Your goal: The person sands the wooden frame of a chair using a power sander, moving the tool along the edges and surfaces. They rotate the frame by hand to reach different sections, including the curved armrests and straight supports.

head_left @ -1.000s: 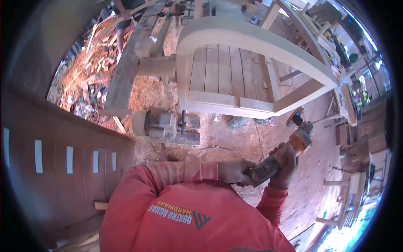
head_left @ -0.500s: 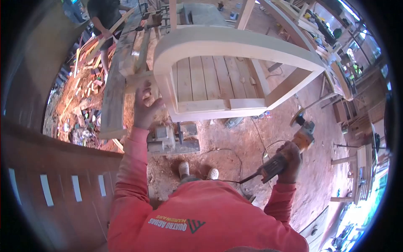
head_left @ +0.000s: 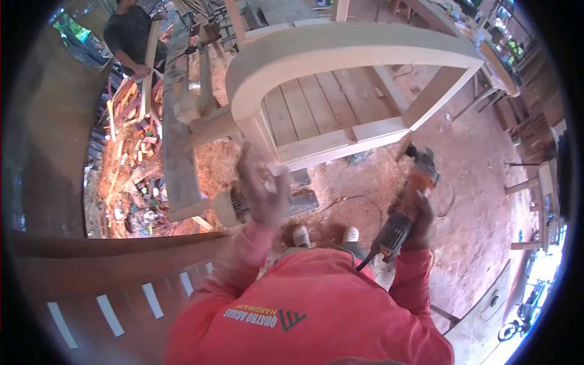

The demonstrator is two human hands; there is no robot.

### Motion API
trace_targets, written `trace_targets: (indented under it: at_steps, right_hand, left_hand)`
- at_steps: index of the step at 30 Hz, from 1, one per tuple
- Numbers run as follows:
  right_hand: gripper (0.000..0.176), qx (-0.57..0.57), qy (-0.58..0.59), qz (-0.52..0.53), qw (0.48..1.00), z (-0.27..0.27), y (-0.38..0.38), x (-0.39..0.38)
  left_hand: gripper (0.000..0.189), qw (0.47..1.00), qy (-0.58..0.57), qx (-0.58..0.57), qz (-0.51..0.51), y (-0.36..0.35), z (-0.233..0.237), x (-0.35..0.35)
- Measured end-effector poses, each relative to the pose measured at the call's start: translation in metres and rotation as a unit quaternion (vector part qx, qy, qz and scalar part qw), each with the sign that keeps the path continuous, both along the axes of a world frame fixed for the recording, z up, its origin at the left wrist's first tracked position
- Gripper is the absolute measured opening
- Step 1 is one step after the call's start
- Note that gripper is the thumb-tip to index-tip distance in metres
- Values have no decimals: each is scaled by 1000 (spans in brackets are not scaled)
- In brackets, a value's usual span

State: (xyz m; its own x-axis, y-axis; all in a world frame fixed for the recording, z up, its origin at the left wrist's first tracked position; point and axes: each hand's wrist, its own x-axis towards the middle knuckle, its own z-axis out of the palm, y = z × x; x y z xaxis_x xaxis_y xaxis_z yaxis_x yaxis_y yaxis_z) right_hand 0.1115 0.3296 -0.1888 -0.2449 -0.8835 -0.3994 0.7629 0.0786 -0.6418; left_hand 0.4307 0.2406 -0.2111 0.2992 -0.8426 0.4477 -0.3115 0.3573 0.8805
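Observation:
My right hand is wrapped around the body of an angle grinder, whose head points up and away from me. The grinder's disc end is close to the lower right corner of a pale wooden chair frame, overlapping its edge in this view. This frame has a broad curved rail and a slatted seat. Just below its lower left corner is my left hand, a little blurred, fingers loosely bent and apart with nothing seen in them.
A long workbench runs along the left, beside a heap of wood offcuts. Farther back, another person holds a board. A dark panel with pale slots lies at lower left. The grinder's cord crosses the dusty floor.
My left hand has moved right and toward me, away from the bench. The grinder has swung left, nearer the chair frame. My view has shifted, and the other person shows more fully.

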Motion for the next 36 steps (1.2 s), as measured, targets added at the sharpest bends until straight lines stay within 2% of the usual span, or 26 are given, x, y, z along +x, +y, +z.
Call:
trace_targets:
  at_steps: [1, 3, 5, 7, 9, 10, 11, 12, 16, 18, 21, 23, 24, 25, 27, 28, 29, 31, 33, 36]
  right_hand:
    - [46, -13, -16, 34, 999, -4, -10, 8]
    - [46, -40, -53, 103, 992, -9, -29, 26]
    - [47, -54, -123, 145, 980, -14, -51, 48]
    - [46, -67, -89, 184, 977, -15, -68, 64]
    - [45, -72, -76, 215, 971, -11, -82, 74]
    - [51, -93, -107, 257, 956, -18, -89, 77]
    - [50, -96, -127, 274, 948, -23, -93, 79]
    - [49, -102, -147, 290, 940, -25, -97, 81]
    - [44, -119, -167, 304, 930, -41, -109, 89]
    - [46, -126, -159, 319, 926, -42, -112, 89]
    - [47, -135, -189, 354, 906, -44, -117, 93]
    - [48, -176, -191, 382, 887, -37, -124, 92]
    - [48, -189, -193, 396, 877, -35, -127, 94]
    - [48, -204, -192, 411, 867, -32, -130, 97]
    - [49, -213, -187, 417, 864, -23, -133, 101]
    - [50, -218, -182, 419, 862, -20, -135, 105]
    - [50, -227, -162, 416, 866, -18, -138, 109]
    - [49, -245, -120, 408, 871, -16, -144, 118]
    - [48, -266, -125, 415, 861, -8, -151, 115]
    - [48, -278, -110, 419, 857, -3, -156, 116]
  left_hand:
    - [79, 987, -41, 89, -128, 22, 9, -6]
    - [84, 928, -53, 243, -276, 63, 23, -26]
    - [84, 864, 24, 356, -355, 82, 30, -41]
    - [83, 764, 126, 451, -443, 88, 37, -50]
    - [74, 794, 93, 434, -416, 90, 47, -60]
    - [71, 801, 55, 447, -394, 90, 50, -60]
    - [67, 806, 18, 460, -372, 92, 53, -61]
    - [66, 811, 72, 475, -333, 99, 50, -64]
    - [62, 847, 25, 482, -221, 112, 40, -79]
    - [61, 853, -20, 492, -172, 119, 36, -85]
    - [51, 817, -54, 549, -170, 100, 73, -101]
    - [41, 782, -275, 528, -184, 93, 102, -38]
    - [32, 855, -311, 415, -20, 97, 124, -12]
    - [36, 939, -262, 223, 21, 68, 154, -24]
    - [43, 936, -316, 36, 149, 11, 215, -17]
    - [47, 944, -321, -5, 76, -15, 246, -10]
    - [49, 952, -283, -27, 111, -42, 262, -18]
    - [47, 940, -340, -16, 13, -89, 274, -23]
    - [47, 928, -355, 35, -106, -130, 276, -13]
    - [52, 928, -306, 145, -154, -160, 268, -11]
